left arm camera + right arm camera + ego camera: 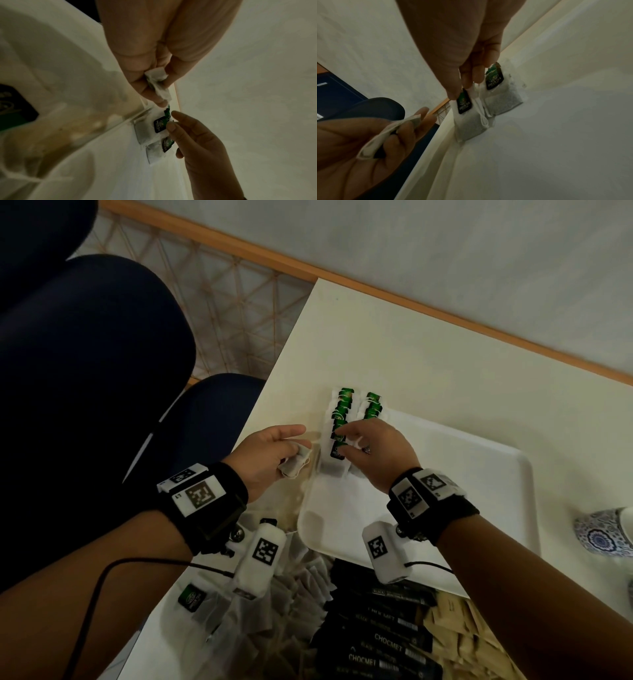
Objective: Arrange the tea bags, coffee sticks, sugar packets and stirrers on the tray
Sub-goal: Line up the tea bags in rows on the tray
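Note:
A white tray (479, 474) lies on the cream table. Two short rows of tea bags with green tags (342, 409) (371, 405) run along its far left corner. My right hand (346, 448) is at the near end of the left row, and its thumb and fingertips (462, 88) pinch the top of a tea bag (469, 121) lying there. Beside it lies the nearest bag of the other row (501, 102). Just off the tray's left rim, my left hand (301, 445) holds a small folded bunch of tea bags (293, 465) (158, 83) between thumb and fingers.
Near me lie a heap of loose tea bags (301, 594), black Chocmet coffee sticks (383, 638) and brown sugar packets (455, 628). A blue-patterned cup (603, 534) stands right of the tray. Dark blue chairs (85, 354) stand past the table's left edge.

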The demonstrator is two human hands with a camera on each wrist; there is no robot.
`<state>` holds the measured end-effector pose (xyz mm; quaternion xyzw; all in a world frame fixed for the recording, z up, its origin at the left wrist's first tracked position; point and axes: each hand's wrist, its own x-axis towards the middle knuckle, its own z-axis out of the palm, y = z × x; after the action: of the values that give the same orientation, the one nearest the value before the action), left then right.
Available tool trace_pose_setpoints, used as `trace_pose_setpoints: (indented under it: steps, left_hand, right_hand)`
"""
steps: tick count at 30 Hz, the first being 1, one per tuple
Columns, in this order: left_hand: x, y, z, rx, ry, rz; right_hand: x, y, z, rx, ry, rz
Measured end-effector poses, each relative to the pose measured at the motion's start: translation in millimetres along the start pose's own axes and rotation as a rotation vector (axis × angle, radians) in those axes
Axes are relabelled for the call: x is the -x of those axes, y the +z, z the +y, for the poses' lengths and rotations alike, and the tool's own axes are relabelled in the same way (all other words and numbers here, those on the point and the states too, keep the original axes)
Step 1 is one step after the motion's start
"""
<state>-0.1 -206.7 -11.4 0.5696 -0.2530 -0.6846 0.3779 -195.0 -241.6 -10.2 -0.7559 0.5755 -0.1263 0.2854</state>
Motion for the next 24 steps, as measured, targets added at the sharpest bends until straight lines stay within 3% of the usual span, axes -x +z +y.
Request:
trace_pose_setpoints:
  steps: [6,10,12,17,24]
  left_hand:
    - [2.9,11.3,1.2,0.027,-0.063,-0.084]
    - [4.5,13.7,-1.0,0.087,-0.101,-0.163]
    - [5.4,14.7,-0.7,0.123,-0.117,-0.186]
    - [11.4,13.5,0.9,0.063,-0.12,-0.198]
    - [16.4,15.2,-2.3,-0.308,0.024,-0.221]
  right_hand:
    - [21.4,5.2,-13.1,-0.07,-0.397,0.015]
    - [30.3,12.0,-20.2,0.03,-0.507,0.049]
    - [30.1,9.3,-22.1,0.021,-0.474,0.056]
    - [28.3,-3.7,-20.5,-0.164,-0.151,0.004]
    - [25.5,-6.6,-19.1,-0.259,-0.028,0.055]
